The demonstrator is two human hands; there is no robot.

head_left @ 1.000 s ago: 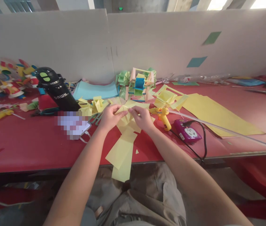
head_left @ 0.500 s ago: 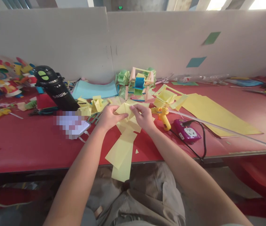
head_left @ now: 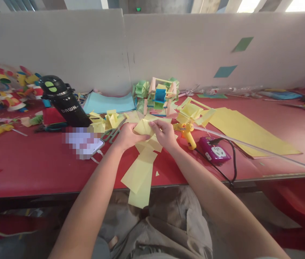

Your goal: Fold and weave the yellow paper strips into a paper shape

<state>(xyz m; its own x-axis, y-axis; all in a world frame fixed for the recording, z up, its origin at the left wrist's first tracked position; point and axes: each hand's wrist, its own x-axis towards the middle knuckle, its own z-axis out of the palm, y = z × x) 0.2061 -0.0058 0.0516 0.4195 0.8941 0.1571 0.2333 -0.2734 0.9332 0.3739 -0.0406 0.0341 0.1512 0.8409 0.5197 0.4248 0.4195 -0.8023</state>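
Between my two hands is a folded piece of yellow paper [head_left: 143,127], with crease lines showing on its face. My left hand [head_left: 128,136] grips its left side and lower edge, the thumb stretched along the bottom. On the right, my right hand [head_left: 163,133] pinches the upper right edge between thumb and fingers. Beneath them lie loose yellow paper strips [head_left: 138,172], some overhanging the table's front edge. A pair of scissors [head_left: 110,135] lies partly behind my left hand. Close to my right hand stands a yellow glue gun [head_left: 187,135].
A black bottle [head_left: 63,102] and a phone [head_left: 84,142] are on the left. Behind my hands stand a paper-and-stick model [head_left: 160,95] and blue sheets [head_left: 109,103]. A purple power socket [head_left: 215,150], its black cable and yellow sheets [head_left: 249,131] lie right.
My left hand has shifted slightly right and down, its thumb now lower along the folded paper. The paper has tilted a little. My right hand stays almost in place.
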